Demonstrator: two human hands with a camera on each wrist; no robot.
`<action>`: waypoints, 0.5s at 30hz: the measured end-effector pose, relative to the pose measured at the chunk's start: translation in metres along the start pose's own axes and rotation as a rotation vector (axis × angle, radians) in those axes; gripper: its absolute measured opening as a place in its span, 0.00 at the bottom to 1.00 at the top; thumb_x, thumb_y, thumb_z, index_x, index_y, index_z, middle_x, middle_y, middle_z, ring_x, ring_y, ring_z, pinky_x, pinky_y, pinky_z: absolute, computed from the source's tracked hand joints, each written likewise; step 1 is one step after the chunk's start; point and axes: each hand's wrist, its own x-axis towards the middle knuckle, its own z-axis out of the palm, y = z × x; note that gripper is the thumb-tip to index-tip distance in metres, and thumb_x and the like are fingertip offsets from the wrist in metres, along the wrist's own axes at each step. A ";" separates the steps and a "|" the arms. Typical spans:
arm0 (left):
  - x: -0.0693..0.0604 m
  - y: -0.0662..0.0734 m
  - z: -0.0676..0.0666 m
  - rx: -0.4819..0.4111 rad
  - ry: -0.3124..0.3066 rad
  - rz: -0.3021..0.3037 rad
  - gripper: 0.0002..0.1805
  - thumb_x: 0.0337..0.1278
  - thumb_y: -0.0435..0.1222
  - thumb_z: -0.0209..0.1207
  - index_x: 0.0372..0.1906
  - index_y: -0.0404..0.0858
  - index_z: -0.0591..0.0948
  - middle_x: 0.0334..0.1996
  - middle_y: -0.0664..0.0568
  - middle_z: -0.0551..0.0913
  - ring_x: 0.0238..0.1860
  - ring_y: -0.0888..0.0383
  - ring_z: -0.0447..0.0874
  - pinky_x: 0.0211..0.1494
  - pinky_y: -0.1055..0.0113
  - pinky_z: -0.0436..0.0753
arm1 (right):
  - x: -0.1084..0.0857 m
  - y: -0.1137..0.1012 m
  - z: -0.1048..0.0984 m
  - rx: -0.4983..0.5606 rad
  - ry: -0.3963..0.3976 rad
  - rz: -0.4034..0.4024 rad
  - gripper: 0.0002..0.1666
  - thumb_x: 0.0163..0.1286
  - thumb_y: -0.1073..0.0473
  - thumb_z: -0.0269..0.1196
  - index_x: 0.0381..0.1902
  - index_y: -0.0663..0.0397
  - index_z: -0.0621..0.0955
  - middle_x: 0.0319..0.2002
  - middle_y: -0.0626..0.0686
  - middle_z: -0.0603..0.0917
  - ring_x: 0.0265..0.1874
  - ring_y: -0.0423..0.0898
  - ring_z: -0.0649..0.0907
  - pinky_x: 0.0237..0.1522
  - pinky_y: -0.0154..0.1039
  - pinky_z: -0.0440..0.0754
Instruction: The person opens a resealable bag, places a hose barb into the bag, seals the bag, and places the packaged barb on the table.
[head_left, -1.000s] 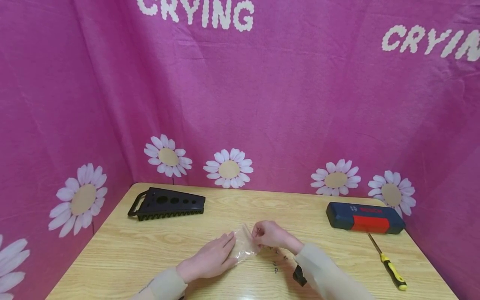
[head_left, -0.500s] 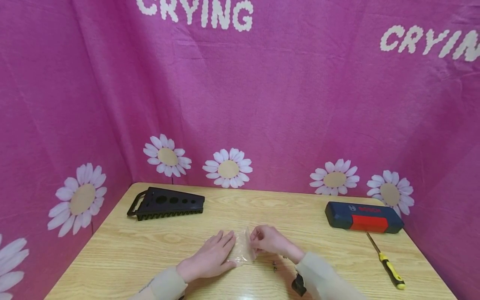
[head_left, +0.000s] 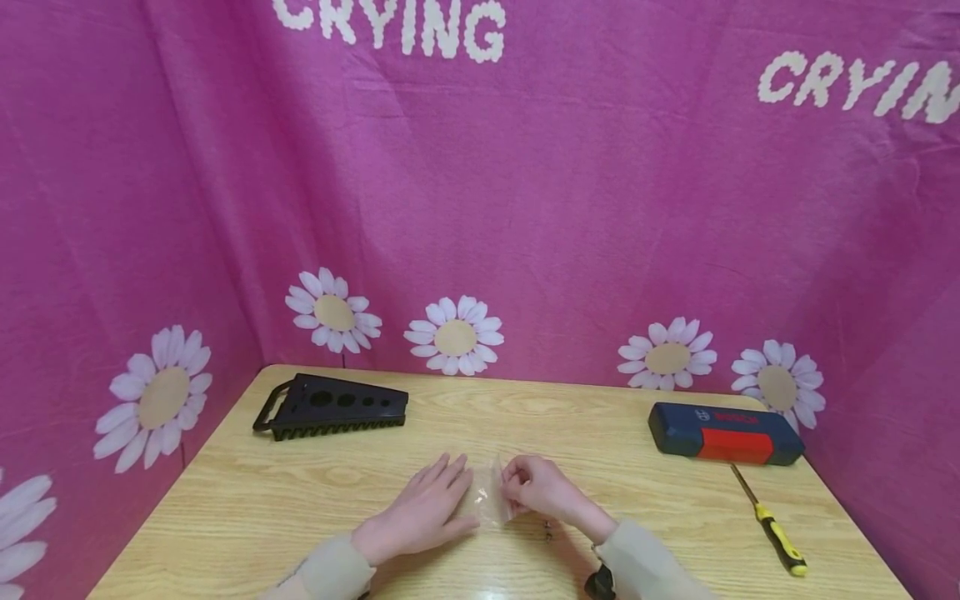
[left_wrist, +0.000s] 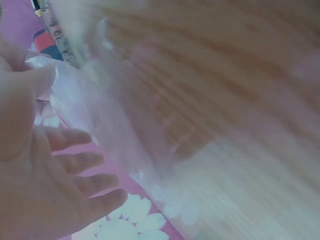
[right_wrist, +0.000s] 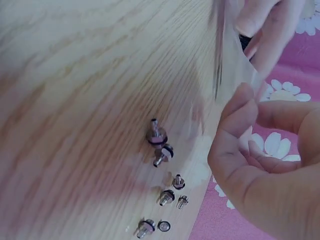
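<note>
L hand (head_left: pixel 425 507) lies flat, fingers straight, at L side of clear plastic bag (head_left: pixel 486 500) on wood tbl (head_left: pixel 525 412), R hand (head_left: pixel 546 489) pinching bag's R edge nr small metal fittings (right_wrist: pixel 167 198).

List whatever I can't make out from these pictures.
Head view: some metal fittings, hidden by the right hand and wrist; those showing are too small to read.
Head view: part of the clear bag, covered by the left hand.
Left wrist view: the bag's exact outline, blurred.
Head view: what the black object is; the right sleeve and bottom edge cut it off.
Head view: the end of the right-hand lettering, cut by the right edge.
</note>
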 end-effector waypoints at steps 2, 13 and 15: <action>0.003 0.003 -0.001 0.007 0.069 0.018 0.36 0.67 0.54 0.56 0.68 0.32 0.70 0.72 0.36 0.67 0.72 0.36 0.65 0.70 0.42 0.71 | -0.002 0.000 0.000 0.012 0.015 0.001 0.05 0.62 0.69 0.60 0.36 0.67 0.79 0.26 0.52 0.81 0.23 0.40 0.80 0.28 0.38 0.86; 0.024 0.013 0.000 -0.287 0.240 -0.004 0.06 0.58 0.30 0.62 0.39 0.35 0.79 0.34 0.51 0.81 0.35 0.62 0.76 0.38 0.72 0.79 | -0.008 -0.004 0.000 0.013 0.051 -0.013 0.06 0.63 0.68 0.62 0.37 0.67 0.79 0.26 0.52 0.81 0.21 0.39 0.80 0.27 0.39 0.86; 0.028 0.014 -0.001 -0.430 0.182 -0.050 0.03 0.60 0.29 0.61 0.37 0.36 0.78 0.32 0.51 0.81 0.33 0.64 0.75 0.35 0.74 0.77 | -0.010 -0.006 0.000 0.023 0.048 -0.012 0.07 0.63 0.68 0.62 0.38 0.67 0.79 0.27 0.53 0.82 0.21 0.38 0.80 0.27 0.38 0.86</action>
